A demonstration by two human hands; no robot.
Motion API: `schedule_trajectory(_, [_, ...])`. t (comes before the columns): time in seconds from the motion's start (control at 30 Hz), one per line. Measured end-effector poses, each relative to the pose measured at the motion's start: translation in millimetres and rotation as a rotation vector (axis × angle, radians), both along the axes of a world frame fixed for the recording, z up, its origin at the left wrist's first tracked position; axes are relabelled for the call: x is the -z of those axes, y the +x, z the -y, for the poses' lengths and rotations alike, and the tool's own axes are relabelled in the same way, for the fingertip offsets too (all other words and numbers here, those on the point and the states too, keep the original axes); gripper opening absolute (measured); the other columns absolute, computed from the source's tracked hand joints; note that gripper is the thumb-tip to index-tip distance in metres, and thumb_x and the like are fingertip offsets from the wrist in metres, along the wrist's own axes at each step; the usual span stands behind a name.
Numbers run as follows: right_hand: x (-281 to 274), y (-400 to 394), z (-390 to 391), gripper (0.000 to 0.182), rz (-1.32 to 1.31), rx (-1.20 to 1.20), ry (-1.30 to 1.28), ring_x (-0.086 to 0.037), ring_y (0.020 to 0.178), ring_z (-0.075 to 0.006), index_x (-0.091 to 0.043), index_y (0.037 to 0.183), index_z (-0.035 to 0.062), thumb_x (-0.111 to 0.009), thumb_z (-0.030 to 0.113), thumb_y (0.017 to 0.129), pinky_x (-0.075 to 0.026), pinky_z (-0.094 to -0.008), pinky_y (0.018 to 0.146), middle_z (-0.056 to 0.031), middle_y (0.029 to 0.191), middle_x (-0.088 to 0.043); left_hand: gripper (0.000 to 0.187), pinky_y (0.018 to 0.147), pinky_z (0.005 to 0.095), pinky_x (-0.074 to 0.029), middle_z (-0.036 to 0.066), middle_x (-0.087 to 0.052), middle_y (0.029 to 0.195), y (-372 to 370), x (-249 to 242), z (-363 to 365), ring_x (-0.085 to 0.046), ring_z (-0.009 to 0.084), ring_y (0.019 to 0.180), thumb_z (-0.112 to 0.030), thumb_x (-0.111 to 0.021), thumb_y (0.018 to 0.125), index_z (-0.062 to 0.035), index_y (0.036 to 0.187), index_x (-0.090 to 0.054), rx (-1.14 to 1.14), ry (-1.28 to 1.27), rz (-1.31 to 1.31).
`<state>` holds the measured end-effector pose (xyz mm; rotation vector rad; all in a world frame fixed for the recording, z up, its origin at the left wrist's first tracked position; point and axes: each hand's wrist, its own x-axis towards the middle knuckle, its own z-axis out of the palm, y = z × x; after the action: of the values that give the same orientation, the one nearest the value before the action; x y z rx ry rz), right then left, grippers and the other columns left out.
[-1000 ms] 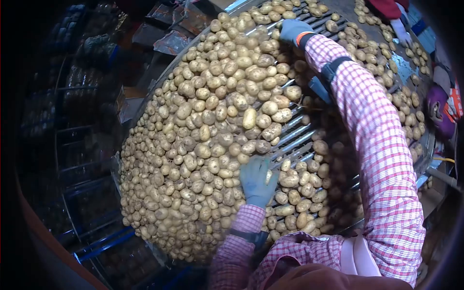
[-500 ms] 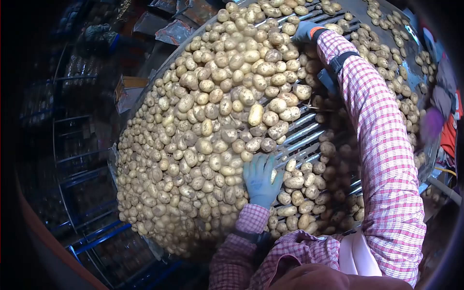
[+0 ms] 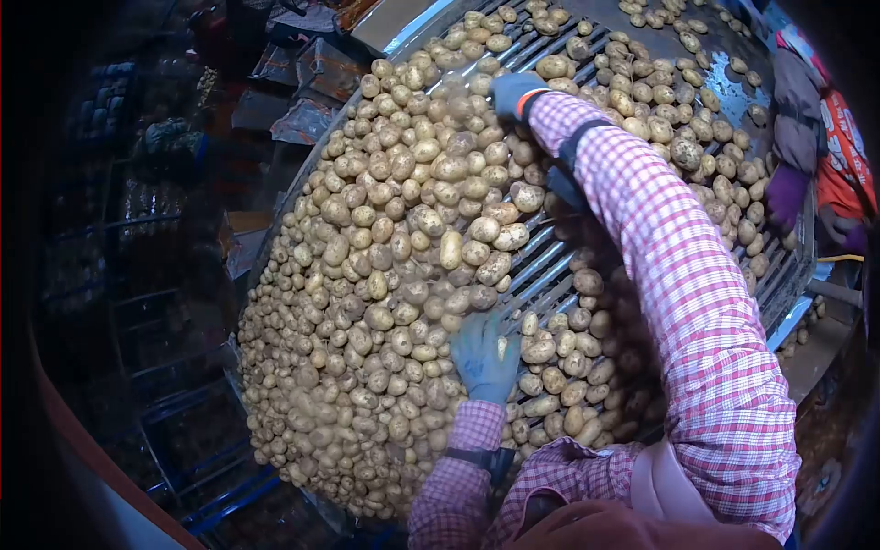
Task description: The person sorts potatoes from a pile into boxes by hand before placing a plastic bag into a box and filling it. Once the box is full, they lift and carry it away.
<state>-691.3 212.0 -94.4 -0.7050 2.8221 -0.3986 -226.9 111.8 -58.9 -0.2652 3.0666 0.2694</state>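
A large heap of pale, soil-specked potatoes lies over a metal bar grate. My left hand, in a blue-grey glove, rests on potatoes at the lower middle of the heap, fingers apart and partly bent. Farther up, my right hand, gloved too with an orange cuff edge, reaches across to potatoes at the top of the heap. Its fingers are blurred and mostly hidden, so any potato in it cannot be made out. Bare bars show between the two hands.
A co-worker's purple-gloved hand is at the right edge of the grate, beside more potatoes. Open boxes stand beyond the upper-left rim. Dark metal framing lies at the left.
The view has shifted, moving the heap left and down in the picture. My right hand has moved left along the top. My left hand has shifted slightly, its fingers more bent. The co-worker's hand has moved up.
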Motion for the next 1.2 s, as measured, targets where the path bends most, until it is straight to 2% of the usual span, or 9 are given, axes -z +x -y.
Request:
schedule_trajectory(0.1, [-22, 6, -31, 0.056, 0.166, 0.074, -0.434, -0.062, 0.124, -0.031, -0.067, 0.132, 0.0132, -0.078, 0.022, 0.078, -0.051, -0.0406, 0.102, -0.0187, 0.132, -0.066, 0.051, 0.115, 0.0523, -0.028, 0.011, -0.054, 0.127, -2, -4, -1, -0.047, 0.03, 0.128, -0.034, -0.068, 0.085, -0.011, 0.13, -0.06, 0.01, 0.018, 0.005])
schedule_trajectory(0.23, [-32, 28, -103, 0.038, 0.95, 0.287, -1.314, -0.068, 0.085, -0.014, -0.066, 0.123, 0.0112, -0.065, 0.03, 0.09, -0.059, -0.032, 0.075, -0.0051, 0.101, -0.07, 0.051, 0.111, 0.0517, -0.031, 0.011, -0.055, 0.126, 1, -1, -1, -0.048, 0.0304, 0.126, -0.033, -0.069, 0.083, -0.0096, 0.128, -0.061, 0.014, -0.016, -0.019])
schedule_trajectory(0.3, [-73, 84, -138, 0.032, 0.942, 0.424, -1.514, -0.069, 0.069, -0.0161, -0.064, 0.12, 0.0021, -0.06, 0.026, 0.098, -0.058, -0.0293, 0.056, -0.0111, 0.101, -0.072, 0.048, 0.106, 0.0497, -0.035, 0.011, -0.057, 0.122, 1, -3, -3, -0.051, 0.0303, 0.121, -0.031, -0.07, 0.082, -0.0093, 0.124, -0.062, 0.043, -0.025, -0.058])
schedule_trajectory(0.43, [-94, 157, -204, 0.041, 1.019, 0.209, -1.751, -0.07, 0.071, -0.0174, -0.059, 0.13, -0.0033, -0.059, 0.025, 0.1, -0.06, -0.0309, 0.057, -0.0149, 0.109, -0.073, 0.04, 0.104, 0.0491, -0.036, 0.01, -0.06, 0.116, 2, -1, -7, -0.055, 0.03, 0.116, -0.035, -0.068, 0.085, -0.0122, 0.118, -0.064, 0.049, -0.079, -0.06])
schedule_trajectory(0.73, [-114, 420, -364, 0.043, 0.684, 0.393, -1.575, -0.071, 0.094, -0.0194, -0.061, 0.132, 0.0036, -0.071, 0.019, 0.093, -0.063, -0.0331, 0.077, -0.0079, 0.126, -0.066, 0.047, 0.105, 0.0535, -0.04, 0.015, -0.065, 0.129, 16, 32, 14, -0.058, 0.0351, 0.122, -0.046, -0.059, 0.095, -0.0131, 0.128, -0.066, 0.129, -0.059, -0.002])
schedule_trajectory(0.83, [-84, 513, -440, 0.037, 0.133, 0.367, -1.367, -0.07, 0.096, -0.0192, -0.06, 0.134, 0.0034, -0.061, 0.008, 0.098, -0.062, -0.0305, 0.079, -0.0103, 0.124, -0.067, 0.051, 0.106, 0.0518, -0.04, 0.016, -0.064, 0.133, 20, 54, 30, -0.058, 0.0354, 0.122, -0.046, -0.057, 0.095, -0.0111, 0.133, -0.064, 0.197, -0.119, -0.101])
schedule_trajectory(0.93, [-99, 602, -502, 0.044, 0.525, 1.065, -1.471, -0.069, 0.097, -0.0162, -0.055, 0.138, 0.003, -0.063, 0.013, 0.096, -0.062, -0.0297, 0.075, -0.0096, 0.119, -0.068, 0.056, 0.11, 0.0516, -0.037, 0.017, -0.058, 0.142, 19, 56, 32, -0.054, 0.0349, 0.13, -0.048, -0.054, 0.096, -0.0117, 0.139, -0.06, 0.173, -0.124, -0.054])
schedule_trajectory(1.13, [-43, 751, -554, 0.055, 0.36, 1.166, -1.425, -0.065, 0.103, -0.0165, -0.049, 0.144, 0.0007, -0.063, 0.012, 0.092, -0.055, -0.027, 0.088, -0.0082, 0.12, -0.065, 0.055, 0.094, 0.0491, -0.05, 0.017, -0.07, 0.118, 18, 52, 27, -0.067, 0.0373, 0.108, -0.056, -0.053, 0.094, -0.0119, 0.123, -0.07, 0.178, -0.138, -0.121])
schedule_trajectory(1.2, [-21, 785, -579, 0.052, 0.532, 1.142, -0.929, -0.062, 0.108, -0.0158, -0.053, 0.142, 0.0021, -0.064, 0.012, 0.091, -0.051, -0.0262, 0.094, -0.0068, 0.123, -0.063, 0.053, 0.086, 0.0497, -0.053, 0.018, -0.073, 0.105, 19, 35, 16, -0.069, 0.0392, 0.097, -0.055, -0.051, 0.095, -0.0102, 0.109, -0.076, 0.167, -0.022, -0.147])
